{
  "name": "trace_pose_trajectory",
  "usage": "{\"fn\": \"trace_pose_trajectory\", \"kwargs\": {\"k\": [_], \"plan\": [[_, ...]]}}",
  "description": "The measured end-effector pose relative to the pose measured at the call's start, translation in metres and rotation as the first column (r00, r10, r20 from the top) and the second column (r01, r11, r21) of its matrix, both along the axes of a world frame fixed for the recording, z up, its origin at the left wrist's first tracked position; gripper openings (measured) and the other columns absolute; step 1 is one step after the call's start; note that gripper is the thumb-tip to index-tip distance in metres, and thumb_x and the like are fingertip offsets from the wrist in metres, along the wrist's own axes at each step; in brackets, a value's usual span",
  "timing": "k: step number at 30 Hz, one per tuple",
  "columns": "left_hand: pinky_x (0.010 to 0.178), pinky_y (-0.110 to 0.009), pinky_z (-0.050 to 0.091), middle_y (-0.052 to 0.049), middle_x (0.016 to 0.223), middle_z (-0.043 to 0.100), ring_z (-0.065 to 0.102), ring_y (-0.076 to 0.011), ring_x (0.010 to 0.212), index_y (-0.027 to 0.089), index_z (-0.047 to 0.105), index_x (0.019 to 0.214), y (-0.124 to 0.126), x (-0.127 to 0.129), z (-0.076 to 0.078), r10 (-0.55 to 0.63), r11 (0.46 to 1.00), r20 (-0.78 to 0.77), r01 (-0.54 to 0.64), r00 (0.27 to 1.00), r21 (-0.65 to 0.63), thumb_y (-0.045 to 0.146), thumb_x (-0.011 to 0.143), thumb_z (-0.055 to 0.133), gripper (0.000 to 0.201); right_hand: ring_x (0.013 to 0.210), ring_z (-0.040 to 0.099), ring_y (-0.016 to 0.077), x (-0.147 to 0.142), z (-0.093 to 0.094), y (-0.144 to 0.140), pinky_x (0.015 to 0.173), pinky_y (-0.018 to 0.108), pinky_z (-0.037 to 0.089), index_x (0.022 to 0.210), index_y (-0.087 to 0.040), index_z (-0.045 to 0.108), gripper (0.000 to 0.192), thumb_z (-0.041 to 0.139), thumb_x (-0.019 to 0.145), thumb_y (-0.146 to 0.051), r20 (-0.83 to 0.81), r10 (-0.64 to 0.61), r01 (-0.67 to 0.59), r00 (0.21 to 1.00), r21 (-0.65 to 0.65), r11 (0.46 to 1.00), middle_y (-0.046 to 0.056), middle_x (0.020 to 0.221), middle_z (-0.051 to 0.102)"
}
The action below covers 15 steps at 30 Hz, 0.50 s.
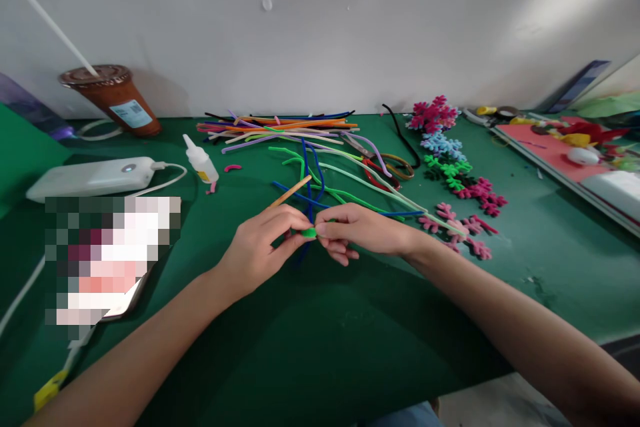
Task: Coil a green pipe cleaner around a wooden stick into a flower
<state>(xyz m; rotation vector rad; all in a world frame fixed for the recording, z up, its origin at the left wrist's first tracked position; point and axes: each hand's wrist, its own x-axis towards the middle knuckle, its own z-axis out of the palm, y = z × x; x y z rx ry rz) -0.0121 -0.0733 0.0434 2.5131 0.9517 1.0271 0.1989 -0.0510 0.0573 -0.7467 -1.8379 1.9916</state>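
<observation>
My left hand (257, 240) is closed, thumb and fingertips pinching a small bright green piece (310, 233), probably bent pipe cleaner. A thin wooden stick (293, 191) slants up and right out of the same hand. Pressed against the right end of the green piece, my right hand (347, 230) pinches it with thumb and forefinger, its other fingers curled below. Dark blue pipe cleaners (311, 203) lie on the table just beyond the fingertips. Light green pipe cleaners (345, 195) spread behind my right hand. The fingertips partly hide what they hold.
Behind lies a pile of coloured pipe cleaners (280, 127), with scissors (383, 172) to its right. Snowflake-like pipe-cleaner shapes (447, 167) line the right. At left are a glue bottle (201, 161), a white power bank (95, 177), a phone (120, 260) and a drink cup (117, 103).
</observation>
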Motion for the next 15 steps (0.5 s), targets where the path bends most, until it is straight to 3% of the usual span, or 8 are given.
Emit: {"fn": "trace_pose_trajectory", "kwargs": {"k": [3,5,7,9,11,12,13,15], "plan": [[0.064,-0.024,0.05,-0.002,0.079,0.065,0.061,-0.0131,0.07,0.017,0.061,0.08,-0.0012,0.0039,0.0048,0.052,0.952,0.101,-0.019,0.994,-0.304,0.025,0.087,0.057,0.012,0.046,0.044,0.0061,0.0003,0.0041,-0.0012,0.049,0.019,0.037,0.076,-0.017,0.047,0.025,0.041,0.095,-0.032,0.106,-0.021,-0.005,0.994,0.233,0.972,-0.006,0.055,0.048],[0.052,-0.022,0.046,-0.001,0.069,0.061,0.055,-0.0106,0.057,0.016,0.059,0.075,-0.0009,0.0061,0.0067,0.095,0.817,0.192,0.034,0.977,-0.575,0.031,0.086,0.057,0.019,0.052,0.046,0.0075,-0.0006,0.0061,-0.0039,0.055,0.021,0.038,0.076,-0.017,0.049,0.025,0.038,0.096,-0.028,0.168,-0.094,-0.002,0.981,0.5,0.866,-0.003,0.059,0.052],[0.044,-0.021,0.041,0.0,0.062,0.057,0.052,-0.0099,0.052,0.015,0.057,0.072,0.0002,0.0073,0.0072,0.138,0.631,0.284,0.137,0.949,-0.764,0.033,0.085,0.058,0.022,0.06,0.047,0.0105,-0.0017,0.0071,-0.007,0.059,0.024,0.036,0.076,-0.016,0.051,0.026,0.035,0.096,-0.021,0.211,-0.178,-0.056,0.961,0.781,0.622,0.001,0.066,0.055],[0.04,-0.02,0.036,-0.001,0.062,0.058,0.053,-0.0104,0.051,0.015,0.055,0.069,0.0013,0.0074,0.007,0.176,0.492,0.35,0.226,0.92,-0.841,0.034,0.084,0.059,0.024,0.066,0.046,0.0136,-0.0024,0.0071,-0.0093,0.059,0.028,0.032,0.075,-0.015,0.052,0.03,0.031,0.095,-0.016,0.248,-0.226,-0.159,0.942,0.923,0.35,0.005,0.072,0.056],[0.039,-0.02,0.035,-0.001,0.062,0.058,0.053,-0.0106,0.051,0.016,0.053,0.068,0.0017,0.0069,0.0065,0.17,0.476,0.345,0.23,0.923,-0.849,0.036,0.085,0.057,0.026,0.067,0.045,0.0148,-0.0023,0.0062,-0.0095,0.058,0.029,0.03,0.075,-0.015,0.053,0.031,0.029,0.095,-0.014,0.261,-0.244,-0.204,0.934,0.951,0.234,0.007,0.073,0.056],[0.041,-0.021,0.037,-0.001,0.064,0.058,0.053,-0.0108,0.052,0.016,0.054,0.07,0.0015,0.0063,0.0062,0.155,0.54,0.308,0.181,0.939,-0.822,0.036,0.086,0.055,0.026,0.066,0.046,0.0144,-0.002,0.0053,-0.0088,0.058,0.029,0.031,0.075,-0.015,0.052,0.03,0.03,0.095,-0.016,0.245,-0.256,-0.178,0.935,0.95,0.257,0.006,0.072,0.056],[0.044,-0.021,0.04,-0.002,0.067,0.059,0.053,-0.0108,0.053,0.016,0.056,0.074,0.0013,0.0056,0.0056,0.133,0.644,0.251,0.109,0.959,-0.757,0.037,0.086,0.055,0.024,0.065,0.046,0.0135,-0.0015,0.0043,-0.0075,0.058,0.028,0.032,0.075,-0.016,0.052,0.028,0.032,0.095,-0.018,0.222,-0.269,-0.125,0.937,0.934,0.335,0.004,0.071,0.056],[0.053,-0.023,0.045,-0.004,0.082,0.063,0.052,-0.0102,0.058,0.017,0.06,0.09,0.0007,0.0038,0.0036,0.112,0.873,0.11,-0.045,0.988,-0.485,0.035,0.085,0.058,0.018,0.059,0.049,0.0112,-0.0004,0.002,-0.0041,0.057,0.025,0.036,0.076,-0.017,0.05,0.025,0.036,0.095,-0.023,0.194,-0.258,0.007,0.946,0.787,0.617,0.0,0.065,0.053]]}}
